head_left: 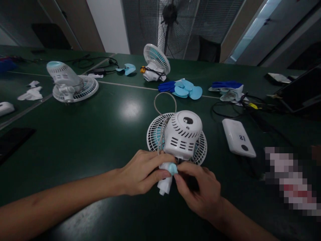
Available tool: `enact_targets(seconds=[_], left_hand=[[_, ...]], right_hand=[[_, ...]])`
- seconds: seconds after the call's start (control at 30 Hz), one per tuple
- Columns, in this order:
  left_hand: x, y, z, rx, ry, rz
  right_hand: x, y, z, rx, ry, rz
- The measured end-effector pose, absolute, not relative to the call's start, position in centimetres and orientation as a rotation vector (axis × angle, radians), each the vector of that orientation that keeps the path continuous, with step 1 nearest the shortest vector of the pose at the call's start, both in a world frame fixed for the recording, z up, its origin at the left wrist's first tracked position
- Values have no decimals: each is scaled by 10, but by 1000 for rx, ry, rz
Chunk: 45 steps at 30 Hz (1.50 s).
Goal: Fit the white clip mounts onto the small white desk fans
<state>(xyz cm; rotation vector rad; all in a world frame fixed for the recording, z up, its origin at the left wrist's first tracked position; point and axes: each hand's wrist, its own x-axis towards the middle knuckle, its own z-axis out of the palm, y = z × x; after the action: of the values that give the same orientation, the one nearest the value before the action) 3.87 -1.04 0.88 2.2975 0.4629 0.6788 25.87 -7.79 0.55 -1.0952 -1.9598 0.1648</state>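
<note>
A small white fan (183,134) lies face down on its round grille (152,134), with light blue blades showing through the bars. My left hand (147,172) is closed around the white neck piece (164,186) at the fan's near end. On that piece sits a light blue knob (173,168). My right hand (200,187) pinches the knob between thumb and forefinger from the right. A pale cord (165,94) loops up behind the fan housing.
Another face-down fan (66,80) stands at left, and one more fan (155,63) at the back. Loose blue blades (188,89), blue-and-white gloves (227,87) and black cables lie beyond. To the right are a white power bank (238,137) and a dark screen (301,88).
</note>
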Motion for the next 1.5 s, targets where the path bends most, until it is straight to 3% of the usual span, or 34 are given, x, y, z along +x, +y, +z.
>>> enact_targets(seconds=[0.4, 0.67, 0.83, 1.0, 1.27, 1.5], left_hand=[[40, -11, 9, 2367, 479, 689], [42, -11, 12, 2481, 479, 620], [41, -12, 11, 2472, 488, 652], [40, -12, 9, 2465, 483, 695], [40, -11, 9, 2426, 480, 640], [41, -11, 8, 2429, 475, 630]], right_hand=[[271, -74, 8, -985, -2106, -56], [255, -77, 22, -1201, -1948, 158], [268, -75, 19, -1040, -2043, 219], [282, -69, 10, -892, -2176, -10], [259, -80, 27, -1166, -1861, 332], [250, -81, 29, -1225, -1811, 407]])
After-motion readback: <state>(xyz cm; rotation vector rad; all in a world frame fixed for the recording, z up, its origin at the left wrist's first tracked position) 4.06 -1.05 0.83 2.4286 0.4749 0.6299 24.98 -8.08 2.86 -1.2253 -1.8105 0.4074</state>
